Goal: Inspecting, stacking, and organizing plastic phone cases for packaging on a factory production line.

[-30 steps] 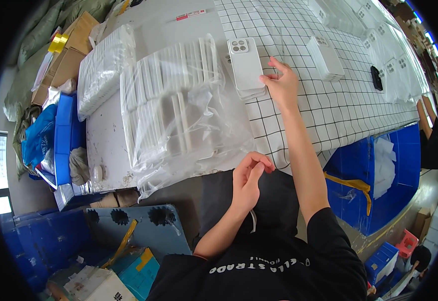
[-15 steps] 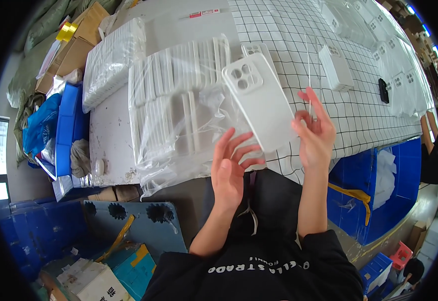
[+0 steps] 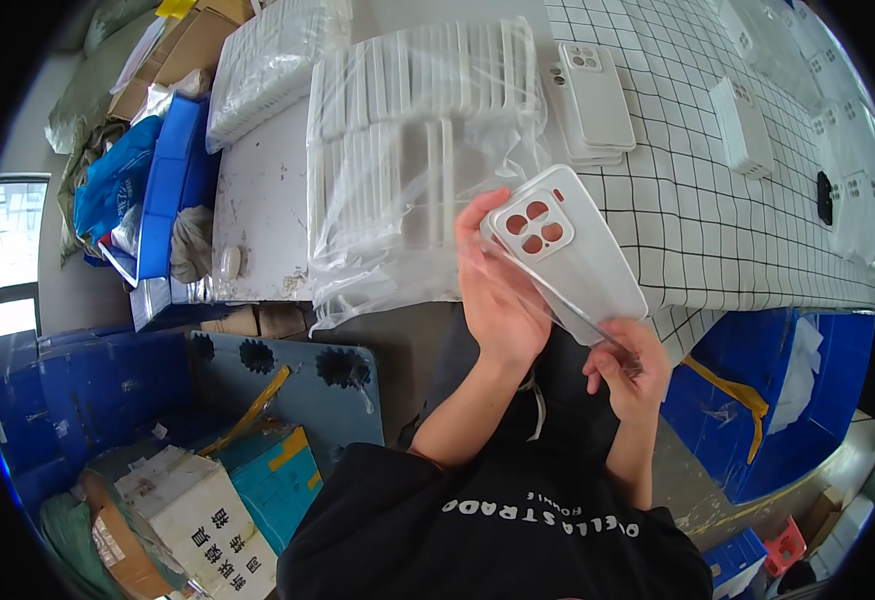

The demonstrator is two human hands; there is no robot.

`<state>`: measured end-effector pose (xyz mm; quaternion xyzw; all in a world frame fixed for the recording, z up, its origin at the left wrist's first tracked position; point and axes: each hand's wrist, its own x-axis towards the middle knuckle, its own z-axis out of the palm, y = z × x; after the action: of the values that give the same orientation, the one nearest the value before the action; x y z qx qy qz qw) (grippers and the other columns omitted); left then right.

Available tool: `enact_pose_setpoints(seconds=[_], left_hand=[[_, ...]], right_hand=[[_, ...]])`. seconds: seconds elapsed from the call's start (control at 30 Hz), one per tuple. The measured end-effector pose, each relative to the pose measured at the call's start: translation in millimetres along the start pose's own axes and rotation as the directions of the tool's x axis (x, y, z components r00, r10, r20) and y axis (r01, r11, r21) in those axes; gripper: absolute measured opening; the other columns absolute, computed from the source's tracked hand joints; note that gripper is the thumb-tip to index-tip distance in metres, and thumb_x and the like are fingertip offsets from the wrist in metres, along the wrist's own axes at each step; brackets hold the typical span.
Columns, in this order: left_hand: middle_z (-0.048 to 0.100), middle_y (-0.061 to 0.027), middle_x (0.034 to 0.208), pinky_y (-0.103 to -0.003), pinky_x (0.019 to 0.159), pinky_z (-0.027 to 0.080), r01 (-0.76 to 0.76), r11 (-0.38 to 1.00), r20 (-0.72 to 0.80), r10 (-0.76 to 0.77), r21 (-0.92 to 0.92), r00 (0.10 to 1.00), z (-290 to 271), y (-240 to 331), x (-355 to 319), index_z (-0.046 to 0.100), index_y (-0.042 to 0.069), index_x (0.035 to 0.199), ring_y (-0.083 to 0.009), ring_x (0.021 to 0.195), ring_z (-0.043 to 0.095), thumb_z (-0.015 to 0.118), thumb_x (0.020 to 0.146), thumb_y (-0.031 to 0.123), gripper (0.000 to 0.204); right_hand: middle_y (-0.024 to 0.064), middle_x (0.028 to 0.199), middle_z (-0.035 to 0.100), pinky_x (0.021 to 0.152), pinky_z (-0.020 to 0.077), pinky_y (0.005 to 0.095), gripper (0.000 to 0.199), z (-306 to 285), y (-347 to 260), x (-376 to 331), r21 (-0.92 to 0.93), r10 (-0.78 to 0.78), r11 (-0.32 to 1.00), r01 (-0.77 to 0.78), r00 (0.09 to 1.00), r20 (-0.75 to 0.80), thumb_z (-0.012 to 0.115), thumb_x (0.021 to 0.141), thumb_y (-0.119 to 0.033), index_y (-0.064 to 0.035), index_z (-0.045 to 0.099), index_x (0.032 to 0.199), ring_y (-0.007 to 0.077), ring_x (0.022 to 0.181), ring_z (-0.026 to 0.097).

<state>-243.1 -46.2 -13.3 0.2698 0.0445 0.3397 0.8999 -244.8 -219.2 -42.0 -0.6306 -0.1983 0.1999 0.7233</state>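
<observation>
My left hand is closed around the left side of a translucent white phone case, held tilted above the table's front edge. Skin shows through the case's camera holes. In my right hand, at the case's lower end, is a thin, dark rod-like tool that runs along the case's left edge; its exact kind cannot be made out. Beyond the case, a small stack of white phone cases lies on the grid-patterned cloth. Left of it, a clear plastic bag holds rows of packed cases.
Another bagged row of cases lies at the far left. On the right of the grid cloth stand a short stack of cases and a small black object. Blue bins and a teal box sit below table height.
My left hand has taken hold of the phone case, which has come nearer to me. My right hand has lowered, bringing the rod-like tool from upright to the case's edge. The view has shifted.
</observation>
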Motion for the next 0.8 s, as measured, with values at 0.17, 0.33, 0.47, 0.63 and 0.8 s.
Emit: enact_pose_setpoints(seconds=[0.17,0.33,0.47,0.63,0.8], left_hand=[[0.055,-0.0108,0.118,-0.035,0.091,0.047,-0.053,0.999,0.011,0.053,-0.005,0.999,-0.2,-3.5,4.1,0.039,0.012,0.133,-0.0202,0.105,0.055,0.046,0.102,0.020,0.033],[0.056,-0.0113,0.115,-0.033,0.087,0.047,-0.054,0.973,-0.124,0.083,0.224,0.989,13.4,-4.1,17.7,0.040,0.009,0.132,-0.0191,0.099,0.056,0.045,0.102,0.020,0.032],[0.057,-0.0112,0.111,-0.032,0.086,0.046,-0.075,0.975,-0.154,0.108,0.208,0.982,19.8,-9.0,16.4,0.040,0.007,0.131,-0.0178,0.094,0.057,0.045,0.102,0.016,0.031],[0.058,-0.0102,0.109,-0.032,0.086,0.046,-0.061,0.976,-0.080,0.079,0.207,0.994,37.2,-19.8,43.2,0.040,0.008,0.132,-0.0167,0.095,0.056,0.046,0.102,0.015,0.032],[0.055,-0.0074,0.116,-0.034,0.090,0.046,-0.267,0.961,0.130,0.257,0.068,0.958,95.8,-20.4,102.0,0.040,0.011,0.134,-0.0169,0.102,0.053,0.045,0.102,0.021,0.033]], right_hand=[[0.0084,0.068,0.062,0.047,0.0424,0.0213,0.046,-2.4,7.4,12.9,0.001,0.071,0.997,-0.071,0.997,0.013,0.065,0.087,0.002,0.0010,0.044,0.128,0.0128,0.057,0.060],[0.0094,0.076,0.062,0.049,0.0451,0.0221,0.052,1.6,6.8,26.8,0.091,-0.015,0.996,0.019,0.999,-0.045,0.063,0.087,0.005,-0.0012,0.040,0.132,0.0143,0.058,0.060],[0.0127,0.083,0.063,0.049,0.0454,0.0232,0.053,6.7,15.7,24.6,0.090,-0.086,0.990,0.104,0.979,-0.184,0.062,0.088,0.003,-0.0030,0.036,0.134,0.0155,0.057,0.059],[0.0104,0.088,0.060,0.051,0.0481,0.0242,0.055,2.3,-0.7,48.7,0.160,-0.107,0.973,0.163,0.944,-0.312,0.059,0.087,0.007,-0.0023,0.033,0.135,0.0163,0.062,0.060],[0.0085,0.085,0.056,0.051,0.0483,0.0252,0.058,-16.5,-66.9,124.5,0.102,-0.340,0.919,0.381,0.897,-0.282,0.058,0.084,0.011,-0.0019,0.034,0.135,0.0165,0.064,0.060]])
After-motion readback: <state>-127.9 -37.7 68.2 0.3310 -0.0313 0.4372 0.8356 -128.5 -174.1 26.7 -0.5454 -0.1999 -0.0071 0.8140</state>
